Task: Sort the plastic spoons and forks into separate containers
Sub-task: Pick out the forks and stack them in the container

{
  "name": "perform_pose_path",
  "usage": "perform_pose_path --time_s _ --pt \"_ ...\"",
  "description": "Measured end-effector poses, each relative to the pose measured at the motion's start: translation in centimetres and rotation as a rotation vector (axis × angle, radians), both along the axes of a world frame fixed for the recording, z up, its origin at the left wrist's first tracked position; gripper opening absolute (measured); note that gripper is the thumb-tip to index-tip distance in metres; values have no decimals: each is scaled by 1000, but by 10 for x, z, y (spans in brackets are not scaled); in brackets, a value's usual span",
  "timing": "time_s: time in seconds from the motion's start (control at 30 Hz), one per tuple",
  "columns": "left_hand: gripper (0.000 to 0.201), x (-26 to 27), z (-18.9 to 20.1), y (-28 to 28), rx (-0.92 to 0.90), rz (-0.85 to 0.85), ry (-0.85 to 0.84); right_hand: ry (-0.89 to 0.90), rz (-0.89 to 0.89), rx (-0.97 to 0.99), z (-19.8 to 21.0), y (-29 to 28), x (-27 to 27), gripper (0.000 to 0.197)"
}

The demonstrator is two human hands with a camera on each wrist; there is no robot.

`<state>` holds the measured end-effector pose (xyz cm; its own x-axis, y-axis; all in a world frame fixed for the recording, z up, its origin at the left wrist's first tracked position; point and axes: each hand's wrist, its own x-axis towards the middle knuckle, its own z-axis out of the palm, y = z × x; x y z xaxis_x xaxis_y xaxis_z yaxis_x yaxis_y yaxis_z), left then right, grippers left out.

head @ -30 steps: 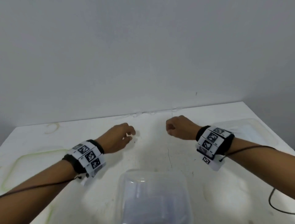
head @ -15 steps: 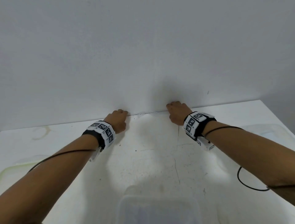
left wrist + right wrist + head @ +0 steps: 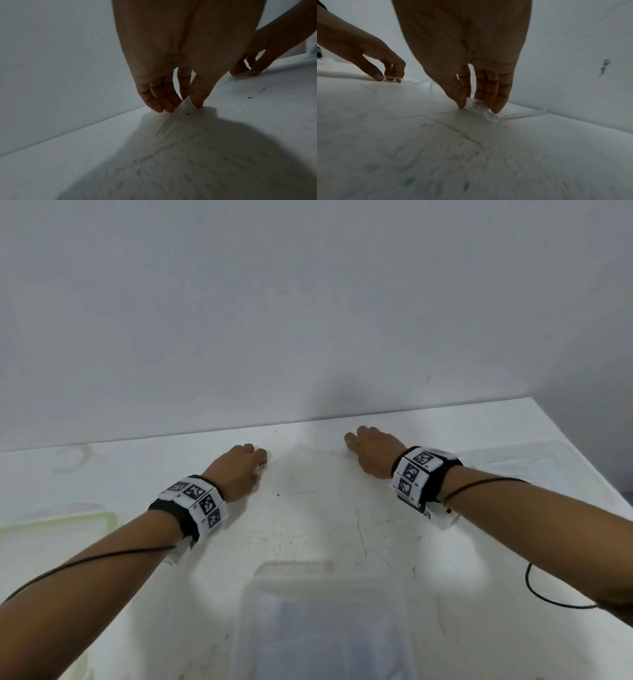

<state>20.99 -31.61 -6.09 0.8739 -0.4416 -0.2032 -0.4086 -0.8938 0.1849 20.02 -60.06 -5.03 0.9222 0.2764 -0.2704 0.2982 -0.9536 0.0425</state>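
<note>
Both hands are down on the white table (image 3: pixel 308 529) close to the wall. My left hand (image 3: pixel 255 458) (image 3: pixel 182 108) pinches a clear plastic utensil (image 3: pixel 167 124) between thumb and fingers; its rounded handle end lies on the table toward the camera. My right hand (image 3: pixel 356 440) (image 3: pixel 477 108) pinches a second clear utensil (image 3: pixel 489 117) against the table, its thin handle (image 3: pixel 523 115) running right along the wall. Whether each is a spoon or a fork is unclear. A clear container (image 3: pixel 325 587) stands near me in the middle.
A green-rimmed container (image 3: pixel 102 522) sits at the left edge and a clear tray (image 3: pixel 534 460) at the right. The wall (image 3: pixel 308 320) rises straight behind the hands. Thin clear strands lie beside the left hand (image 3: pixel 390 73) in the right wrist view.
Over the last second both hands went from mid-table out to the wall edge. They have since drawn back a little, and the fingers are now down on the clear utensils.
</note>
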Motion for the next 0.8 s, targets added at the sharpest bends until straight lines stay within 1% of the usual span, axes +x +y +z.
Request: perform_pose_path --time_s 0.07,0.27,0.37,0.47,0.57,0.63,0.8 --pt "18 -20 1 4 -19 25 36 31 1 15 2 -3 -22 38" --pt "14 -82 4 21 -25 74 78 110 -88 138 2 -22 -86 24" --pt "8 -106 5 29 -66 75 90 150 -120 194 1 -27 -108 19" --pt "3 -124 6 30 -92 41 101 179 -118 254 2 -27 -123 16" --pt "19 -134 4 29 -73 12 93 218 -135 369 7 -20 -132 18" --pt "23 -138 4 29 -74 15 91 200 -141 432 10 -16 -135 17" --pt "13 -142 10 31 -97 86 101 92 -144 471 17 -12 -133 7"
